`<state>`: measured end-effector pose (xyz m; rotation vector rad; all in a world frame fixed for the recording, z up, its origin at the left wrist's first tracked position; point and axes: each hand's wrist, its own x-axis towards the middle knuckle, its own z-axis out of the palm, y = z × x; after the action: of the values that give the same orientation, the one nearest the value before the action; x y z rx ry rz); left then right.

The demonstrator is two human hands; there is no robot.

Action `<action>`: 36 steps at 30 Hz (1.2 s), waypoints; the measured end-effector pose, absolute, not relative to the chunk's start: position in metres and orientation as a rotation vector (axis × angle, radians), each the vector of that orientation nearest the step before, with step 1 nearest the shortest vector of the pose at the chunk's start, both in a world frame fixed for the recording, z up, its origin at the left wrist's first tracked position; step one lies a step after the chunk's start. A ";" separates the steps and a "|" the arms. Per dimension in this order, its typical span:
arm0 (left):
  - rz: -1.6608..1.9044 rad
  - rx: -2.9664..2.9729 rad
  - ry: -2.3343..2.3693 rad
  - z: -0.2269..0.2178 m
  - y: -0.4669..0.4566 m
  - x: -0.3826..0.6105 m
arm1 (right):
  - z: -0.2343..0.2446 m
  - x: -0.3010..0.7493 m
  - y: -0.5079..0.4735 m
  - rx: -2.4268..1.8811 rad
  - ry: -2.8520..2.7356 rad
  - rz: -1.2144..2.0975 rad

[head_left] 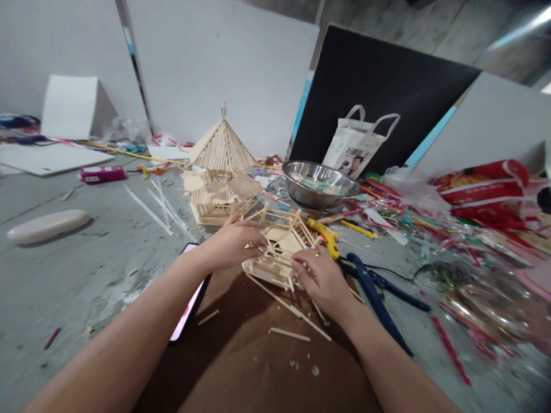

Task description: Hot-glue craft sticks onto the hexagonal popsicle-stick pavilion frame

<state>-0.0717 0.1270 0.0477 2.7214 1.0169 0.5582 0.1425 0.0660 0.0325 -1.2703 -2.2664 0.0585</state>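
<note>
Item 1: open framework of pale wooden sticks (275, 271), unroofed, between the two grips, on the far part of a brown sheet (258, 367).
Item 2: left hand (239, 244), at the framework's left side; fingers curled, grip narrow. Whether a stick is held between the fingertips cannot be told.
Item 3: right hand (321, 278), ring on one finger, at the framework's right side; fingers bent and close together, fingertips against the sticks. Whether this grip is closed on one cannot be told.
Item 4: pagoda-like stick model (222, 152), upright, with pointed roof, just beyond the left grip.
Item 5: yellow glue gun (329, 238), lying just beyond the right grip.
Item 6: blue-handled tool (372, 295), handles spread, to the right of the right grip.
Item 7: phone (188, 312), screen lit, below the left grip, partly covered by the forearm.
Item 8: short loose stick (290, 334), on the sheet, nearer the wearer than both grips.
Item 9: metal bowl (307, 198), beyond the right grip, with a white bag (350, 143) behind it.
Item 10: purple box (102, 174), on the grey floor (116, 252), well left of the left grip.
</note>
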 end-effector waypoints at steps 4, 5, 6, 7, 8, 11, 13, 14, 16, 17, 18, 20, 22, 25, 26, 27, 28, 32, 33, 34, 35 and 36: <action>0.574 2.728 0.994 0.046 0.128 -0.071 | 0.031 0.144 0.067 -1.255 -2.258 0.061; 0.578 2.730 0.988 0.046 0.128 -0.071 | 0.031 0.144 0.067 -1.254 -2.254 0.059; 0.579 2.732 0.983 0.046 0.128 -0.071 | 0.031 0.144 0.067 -1.253 -2.254 0.057; 0.577 2.732 0.981 0.046 0.127 -0.072 | 0.031 0.144 0.066 -1.254 -2.255 0.056; 0.572 2.729 0.977 0.047 0.127 -0.072 | 0.030 0.144 0.066 -1.254 -2.256 0.054; 0.545 2.716 0.963 0.048 0.125 -0.074 | 0.030 0.144 0.066 -1.256 -2.257 0.051; 0.534 2.709 0.969 0.049 0.125 -0.075 | 0.030 0.144 0.066 -1.259 -2.256 0.052; 0.534 2.705 0.978 0.050 0.125 -0.075 | 0.030 0.144 0.066 -1.260 -2.258 0.053; 0.539 2.697 1.000 0.049 0.125 -0.074 | 0.030 0.144 0.066 -1.264 -2.261 0.054; 0.543 2.692 1.011 0.048 0.126 -0.074 | 0.030 0.143 0.066 -1.265 -2.262 0.053; 0.547 2.686 1.019 0.048 0.126 -0.073 | 0.030 0.143 0.067 -1.264 -2.261 0.049; 0.555 2.670 1.030 0.046 0.127 -0.072 | 0.030 0.143 0.067 -1.260 -2.258 0.037; 0.559 2.658 1.032 0.045 0.128 -0.072 | 0.030 0.143 0.067 -1.260 -2.254 0.024; 0.571 2.658 1.025 0.044 0.129 -0.072 | 0.029 0.144 0.067 -1.263 -2.255 0.005; 0.574 2.662 1.022 0.044 0.129 -0.072 | 0.029 0.144 0.066 -1.262 -2.253 -0.003; 0.577 2.665 1.018 0.045 0.128 -0.073 | 0.029 0.144 0.066 -1.260 -2.252 -0.011; 0.575 2.669 1.014 0.045 0.128 -0.073 | 0.029 0.144 0.066 -1.258 -2.249 -0.020; 0.546 2.670 1.007 0.046 0.128 -0.073 | 0.027 0.144 0.066 -1.238 -2.239 -0.053; 0.540 2.669 1.009 0.047 0.128 -0.073 | 0.026 0.145 0.067 -1.234 -2.237 -0.061; 0.537 2.670 1.012 0.047 0.127 -0.072 | 0.026 0.145 0.067 -1.232 -2.231 -0.067; 0.534 2.672 1.016 0.048 0.127 -0.072 | 0.025 0.146 0.067 -1.233 -2.225 -0.070; 0.531 2.675 1.016 0.048 0.127 -0.072 | 0.024 0.146 0.067 -1.237 -2.217 -0.072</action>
<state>-0.0718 0.1270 0.0482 2.6749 1.0163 0.5305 0.1460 0.0671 0.0240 -1.2370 -2.2167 -0.0717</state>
